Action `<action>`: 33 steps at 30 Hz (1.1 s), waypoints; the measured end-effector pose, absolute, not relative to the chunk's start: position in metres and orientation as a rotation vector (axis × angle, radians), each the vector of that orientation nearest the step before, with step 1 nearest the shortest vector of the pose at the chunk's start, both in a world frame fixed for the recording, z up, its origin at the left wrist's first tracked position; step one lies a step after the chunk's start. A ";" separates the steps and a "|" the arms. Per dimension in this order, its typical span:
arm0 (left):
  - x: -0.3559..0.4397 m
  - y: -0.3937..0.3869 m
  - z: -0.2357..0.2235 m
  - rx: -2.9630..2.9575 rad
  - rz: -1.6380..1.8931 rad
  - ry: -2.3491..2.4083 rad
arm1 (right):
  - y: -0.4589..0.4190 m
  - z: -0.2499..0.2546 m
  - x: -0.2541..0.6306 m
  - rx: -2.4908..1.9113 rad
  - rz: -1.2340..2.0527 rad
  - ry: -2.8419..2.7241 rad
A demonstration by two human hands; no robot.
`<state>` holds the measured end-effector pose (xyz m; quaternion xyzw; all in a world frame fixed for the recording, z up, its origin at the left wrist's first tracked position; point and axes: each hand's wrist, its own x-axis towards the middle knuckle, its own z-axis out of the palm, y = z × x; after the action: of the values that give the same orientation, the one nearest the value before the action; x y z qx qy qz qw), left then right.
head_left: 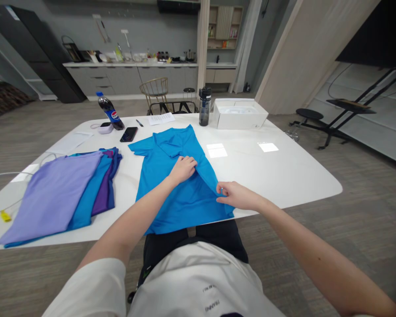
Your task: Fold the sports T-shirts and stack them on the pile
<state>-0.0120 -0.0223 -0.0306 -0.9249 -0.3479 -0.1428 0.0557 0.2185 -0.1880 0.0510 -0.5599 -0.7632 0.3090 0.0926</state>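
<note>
Busy, by the look of it, with turning in the right side of the blue shirt [185,200], laid out on the desk [303,176] with its hem at the near edge, beside the stacked garments [59,185]. Seemingly pinching cloth mid-shirt with the left hand [184,168]; curled at the side edge with the right hand [234,194], though cannot tell whether gripping or just touching. Calling next, presumably, for laying the raised fabric down evenly and smoothing creases.

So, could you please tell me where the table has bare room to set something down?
The widest bare patch of table is between the blue shirt, the white box and the right edge. A narrow strip runs between shirt and clothes pile. The back left is crowded with the cola bottle, phone and pen.
</note>
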 end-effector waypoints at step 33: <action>-0.073 0.139 -0.028 -2.362 -0.611 -2.134 | 0.117 -0.020 0.189 -1.800 0.617 -2.061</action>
<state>-0.0730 0.1393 -0.0278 -0.7279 -0.6575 -0.1883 -0.0499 0.1893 0.1168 -0.0195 -0.6325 -0.7245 0.2168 0.1675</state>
